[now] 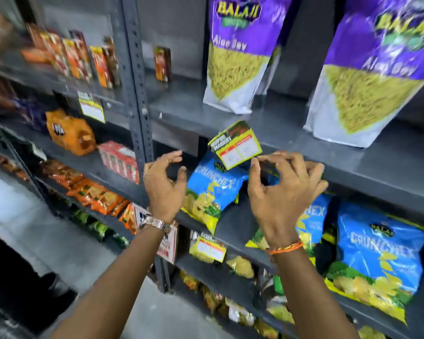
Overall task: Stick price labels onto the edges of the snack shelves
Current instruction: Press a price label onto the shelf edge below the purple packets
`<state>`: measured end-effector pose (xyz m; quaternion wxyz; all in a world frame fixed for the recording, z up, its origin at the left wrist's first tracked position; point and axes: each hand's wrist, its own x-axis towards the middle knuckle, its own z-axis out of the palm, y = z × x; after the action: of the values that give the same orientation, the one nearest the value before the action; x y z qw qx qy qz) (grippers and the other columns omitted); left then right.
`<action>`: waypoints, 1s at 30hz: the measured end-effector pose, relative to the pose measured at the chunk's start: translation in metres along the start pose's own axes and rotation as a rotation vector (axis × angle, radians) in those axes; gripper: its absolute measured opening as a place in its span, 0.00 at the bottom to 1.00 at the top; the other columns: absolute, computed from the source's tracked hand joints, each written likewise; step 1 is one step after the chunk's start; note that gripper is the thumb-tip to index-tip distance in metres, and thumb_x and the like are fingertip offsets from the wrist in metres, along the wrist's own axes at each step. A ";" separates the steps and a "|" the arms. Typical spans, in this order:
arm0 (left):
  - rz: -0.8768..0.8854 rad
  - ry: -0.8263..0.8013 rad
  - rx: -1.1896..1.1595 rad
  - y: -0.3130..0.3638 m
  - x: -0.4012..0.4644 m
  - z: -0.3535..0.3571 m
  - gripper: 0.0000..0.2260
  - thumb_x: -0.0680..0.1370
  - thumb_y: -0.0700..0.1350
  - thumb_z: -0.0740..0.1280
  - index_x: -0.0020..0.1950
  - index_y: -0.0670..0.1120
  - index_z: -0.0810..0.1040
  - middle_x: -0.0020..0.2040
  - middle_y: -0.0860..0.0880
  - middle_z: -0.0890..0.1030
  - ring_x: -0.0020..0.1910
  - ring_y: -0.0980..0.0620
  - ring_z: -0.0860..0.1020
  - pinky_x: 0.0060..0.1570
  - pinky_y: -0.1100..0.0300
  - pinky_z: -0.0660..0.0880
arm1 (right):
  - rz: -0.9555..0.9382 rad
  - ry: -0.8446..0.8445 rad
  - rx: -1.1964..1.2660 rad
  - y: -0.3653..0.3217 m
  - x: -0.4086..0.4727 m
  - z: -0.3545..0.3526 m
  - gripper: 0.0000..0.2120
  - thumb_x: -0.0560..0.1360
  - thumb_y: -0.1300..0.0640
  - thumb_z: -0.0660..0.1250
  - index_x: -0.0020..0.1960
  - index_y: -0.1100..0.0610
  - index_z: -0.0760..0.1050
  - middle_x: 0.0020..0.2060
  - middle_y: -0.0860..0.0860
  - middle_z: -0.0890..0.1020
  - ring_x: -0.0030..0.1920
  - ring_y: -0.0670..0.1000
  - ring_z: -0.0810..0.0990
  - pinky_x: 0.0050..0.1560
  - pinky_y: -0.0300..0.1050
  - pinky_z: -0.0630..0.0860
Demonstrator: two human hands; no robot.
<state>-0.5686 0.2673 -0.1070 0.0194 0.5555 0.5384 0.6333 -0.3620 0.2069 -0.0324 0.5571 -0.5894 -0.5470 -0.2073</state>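
A yellow and green price label [235, 144] hangs tilted on the front edge of a dark grey shelf [353, 167], below two purple Aloo Sev bags. My right hand [282, 192] is just below and right of the label, fingers curled apart, holding nothing; its thumb tip sits near the label's lower right corner. My left hand [165, 184] is to the label's lower left, open with fingers spread, not touching it. Two more labels hang on other shelf edges: one at upper left [92, 109] and one lower down [208, 249].
Blue Crunchex chip bags [213, 189] [380, 250] lie on the shelf under my hands. Orange snack packs [70, 133] and red boxes [119, 159] fill the left rack. A grey upright post [138, 94] divides the racks. The pale floor [59, 241] lies at lower left.
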 end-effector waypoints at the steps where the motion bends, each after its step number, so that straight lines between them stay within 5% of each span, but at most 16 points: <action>1: -0.134 -0.041 -0.080 0.009 0.011 0.003 0.14 0.74 0.42 0.73 0.60 0.48 0.83 0.55 0.54 0.84 0.56 0.54 0.81 0.64 0.51 0.75 | 0.000 -0.003 -0.005 -0.007 0.013 -0.004 0.07 0.72 0.44 0.73 0.44 0.46 0.82 0.49 0.43 0.81 0.51 0.56 0.72 0.49 0.51 0.61; 4: -0.575 -0.166 -0.414 0.038 0.031 0.013 0.27 0.65 0.60 0.77 0.60 0.49 0.85 0.57 0.52 0.86 0.61 0.53 0.81 0.68 0.54 0.74 | -0.039 -0.128 -0.089 -0.020 0.050 -0.008 0.15 0.71 0.35 0.70 0.51 0.43 0.82 0.59 0.44 0.76 0.58 0.58 0.69 0.51 0.54 0.61; 6: -0.658 -0.194 -0.497 0.048 0.034 0.021 0.28 0.61 0.65 0.77 0.56 0.51 0.87 0.54 0.55 0.87 0.63 0.55 0.80 0.73 0.53 0.70 | -0.079 -0.259 -0.140 -0.024 0.072 -0.005 0.20 0.69 0.33 0.69 0.55 0.43 0.83 0.65 0.47 0.71 0.62 0.59 0.66 0.55 0.57 0.61; 10: -0.685 -0.248 -0.625 0.059 0.031 0.034 0.10 0.71 0.54 0.78 0.49 0.50 0.88 0.51 0.49 0.88 0.61 0.48 0.82 0.70 0.44 0.73 | -0.129 -0.523 -0.214 -0.028 0.102 0.007 0.21 0.69 0.34 0.72 0.56 0.44 0.84 0.72 0.49 0.65 0.68 0.61 0.60 0.60 0.61 0.60; 14: -0.759 -0.208 -0.675 0.064 0.025 0.041 0.14 0.73 0.50 0.78 0.52 0.42 0.87 0.57 0.36 0.84 0.64 0.35 0.80 0.70 0.37 0.71 | -0.157 -0.647 -0.179 -0.034 0.111 0.017 0.15 0.68 0.36 0.75 0.48 0.45 0.85 0.68 0.48 0.71 0.67 0.59 0.62 0.63 0.63 0.64; 21: -0.593 -0.040 -0.402 0.073 0.027 0.039 0.04 0.71 0.54 0.78 0.39 0.57 0.85 0.57 0.46 0.81 0.67 0.43 0.73 0.66 0.39 0.71 | -0.138 -0.565 -0.178 -0.040 0.101 0.019 0.08 0.66 0.44 0.78 0.39 0.47 0.85 0.63 0.44 0.73 0.63 0.57 0.63 0.55 0.57 0.60; 30: -0.317 -0.056 0.020 0.084 0.056 0.016 0.09 0.69 0.59 0.77 0.48 0.62 0.85 0.51 0.54 0.74 0.62 0.44 0.72 0.63 0.39 0.69 | -0.019 -0.410 -0.207 -0.035 0.068 0.011 0.04 0.66 0.46 0.74 0.37 0.46 0.84 0.65 0.45 0.69 0.63 0.58 0.62 0.52 0.55 0.57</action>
<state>-0.5306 0.2773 -0.0127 0.1287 0.4812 0.6248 0.6012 -0.3753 0.2372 0.0376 0.3689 -0.6680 -0.6302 -0.1432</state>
